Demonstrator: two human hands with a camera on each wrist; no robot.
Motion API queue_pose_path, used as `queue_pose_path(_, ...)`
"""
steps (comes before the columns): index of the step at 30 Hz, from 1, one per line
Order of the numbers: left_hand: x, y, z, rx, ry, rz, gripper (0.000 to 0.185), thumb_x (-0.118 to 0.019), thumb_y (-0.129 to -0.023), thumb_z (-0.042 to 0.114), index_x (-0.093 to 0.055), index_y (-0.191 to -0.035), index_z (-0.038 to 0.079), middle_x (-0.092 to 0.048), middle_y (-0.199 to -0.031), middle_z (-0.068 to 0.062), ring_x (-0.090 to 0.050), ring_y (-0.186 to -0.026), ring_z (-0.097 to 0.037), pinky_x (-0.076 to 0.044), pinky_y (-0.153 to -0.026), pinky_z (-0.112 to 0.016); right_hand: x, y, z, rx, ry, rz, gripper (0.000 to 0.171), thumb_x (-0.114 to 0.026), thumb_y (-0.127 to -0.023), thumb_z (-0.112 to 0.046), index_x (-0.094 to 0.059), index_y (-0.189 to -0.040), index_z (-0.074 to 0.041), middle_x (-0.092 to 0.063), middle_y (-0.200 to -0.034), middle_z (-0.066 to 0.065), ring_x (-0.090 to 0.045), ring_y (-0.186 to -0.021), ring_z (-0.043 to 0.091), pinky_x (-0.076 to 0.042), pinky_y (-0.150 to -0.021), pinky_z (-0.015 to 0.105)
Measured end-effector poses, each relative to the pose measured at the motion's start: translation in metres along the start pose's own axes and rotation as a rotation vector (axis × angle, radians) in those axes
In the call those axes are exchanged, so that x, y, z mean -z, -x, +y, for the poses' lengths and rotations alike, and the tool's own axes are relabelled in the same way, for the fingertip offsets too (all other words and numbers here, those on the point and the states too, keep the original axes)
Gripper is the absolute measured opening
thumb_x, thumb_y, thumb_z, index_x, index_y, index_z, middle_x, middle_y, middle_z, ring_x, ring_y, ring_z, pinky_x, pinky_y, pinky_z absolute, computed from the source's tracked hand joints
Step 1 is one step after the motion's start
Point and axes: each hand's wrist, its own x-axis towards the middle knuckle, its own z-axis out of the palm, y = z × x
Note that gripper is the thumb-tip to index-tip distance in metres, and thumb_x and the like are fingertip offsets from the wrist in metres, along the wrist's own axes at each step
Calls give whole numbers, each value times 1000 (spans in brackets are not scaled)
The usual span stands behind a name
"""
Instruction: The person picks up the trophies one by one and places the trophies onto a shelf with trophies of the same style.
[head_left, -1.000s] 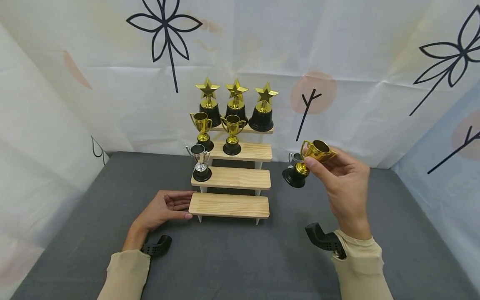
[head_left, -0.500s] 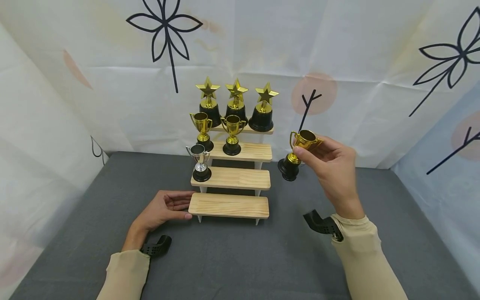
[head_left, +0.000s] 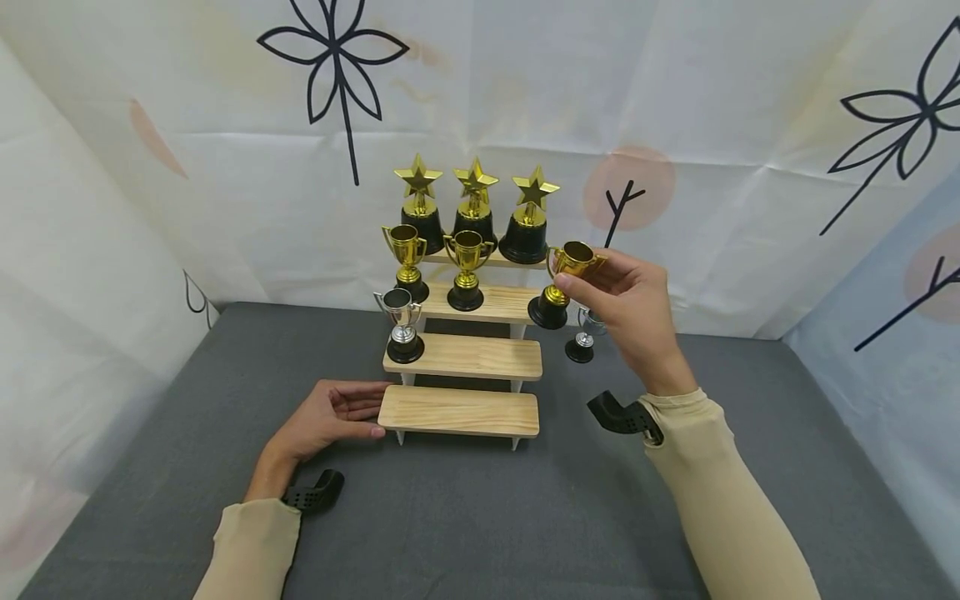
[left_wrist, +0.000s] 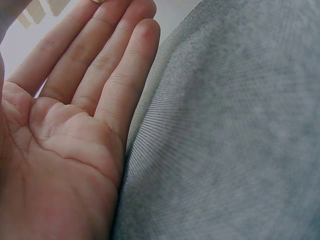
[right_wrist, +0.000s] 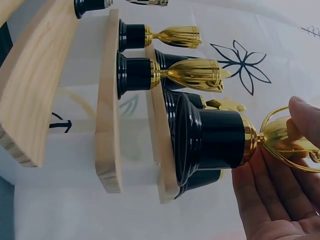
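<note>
My right hand (head_left: pixel 592 279) pinches a gold cup trophy (head_left: pixel 558 282) by its bowl and holds it upright in the air at the right end of the second step of a wooden stepped stand (head_left: pixel 461 357). In the right wrist view the trophy's black base (right_wrist: pixel 215 140) hangs just beside that step's end. Two gold cups (head_left: pixel 466 268) stand on the same step, and three star trophies (head_left: pixel 474 204) stand on the top one. A silver cup (head_left: pixel 401 323) occupies the third step's left end. My left hand (head_left: pixel 352 412) lies flat and relaxed on the grey cloth, fingertips at the lowest step's left end.
Another small silver cup (head_left: pixel 581 340) stands on the grey cloth (head_left: pixel 480 508) right of the stand, partly hidden behind my right hand. White printed fabric walls (head_left: pixel 225 167) close in the back and both sides. The lowest step (head_left: pixel 457 412) holds nothing.
My right hand carried the gold cup left and upward, from right of the stand to the second step's right end. The left hand stayed where it was.
</note>
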Motion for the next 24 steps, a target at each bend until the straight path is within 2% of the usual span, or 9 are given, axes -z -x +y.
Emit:
queue_pose_path(4,0,0,0,-3,2,-3,74,-83,-76,-10,-46,-139,-21,-52,-136,-38,-66,-116,-18,-56,-97,-33,-5,-9,1,-3,1,-14,30,-80,-88,-4,-72,-116,2,-74,-102,8,-70,-97,20,-60,-87,27)
queue_pose_path(10,1,-1,-1,-19,11,-11,73,-83,-76,-11,-46,-139,-21,-53,-136,-38,-66,-116,-19,-56,-97,-33,-11,-21,5,-14,8,-33,30,-78,-89,-4,-71,-116,6,-74,-97,6,-71,-93,21,-60,-87,29)
queue_pose_path(24,1,-1,0,-4,13,-6,73,-83,-76,-10,-46,-139,-21,-53,-136,-38,-66,-116,-19,-56,-97,-33,-20,-36,17,-56,-12,-60,30,-77,-90,-2,-69,-116,9,-74,-97,3,-70,-95,20,-59,-89,30)
